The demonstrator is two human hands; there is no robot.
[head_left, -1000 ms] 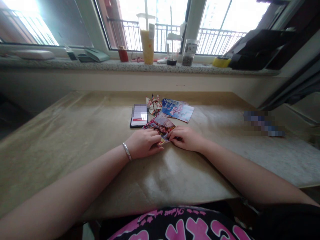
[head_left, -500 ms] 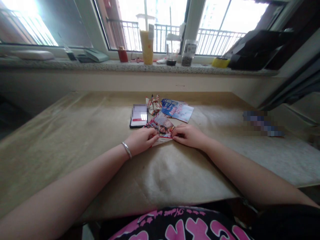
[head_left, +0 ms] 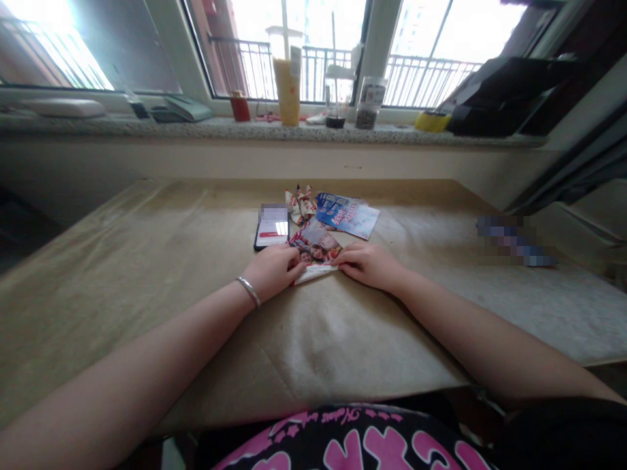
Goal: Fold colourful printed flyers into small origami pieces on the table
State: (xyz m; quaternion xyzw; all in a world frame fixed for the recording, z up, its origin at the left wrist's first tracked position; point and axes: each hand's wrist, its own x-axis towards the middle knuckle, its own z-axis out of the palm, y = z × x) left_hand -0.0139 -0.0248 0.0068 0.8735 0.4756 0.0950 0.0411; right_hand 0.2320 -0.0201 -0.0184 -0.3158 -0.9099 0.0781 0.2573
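Head view: a printed sheet (head_left: 314, 249) lies on the tabletop (head_left: 147, 274), its white folded lower edge held flat from both sides by the left hand (head_left: 272, 272) and right hand (head_left: 367, 266). Fingers are together, pressed on the paper; a phone (head_left: 271, 228) lies just beside.

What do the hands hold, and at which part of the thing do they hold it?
The left hand and right hand hold a folded printed leaflet at the two ends of its near, white folded edge.

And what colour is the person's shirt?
The shirt is black with big pink letters, shown best at the bottom of the head view.
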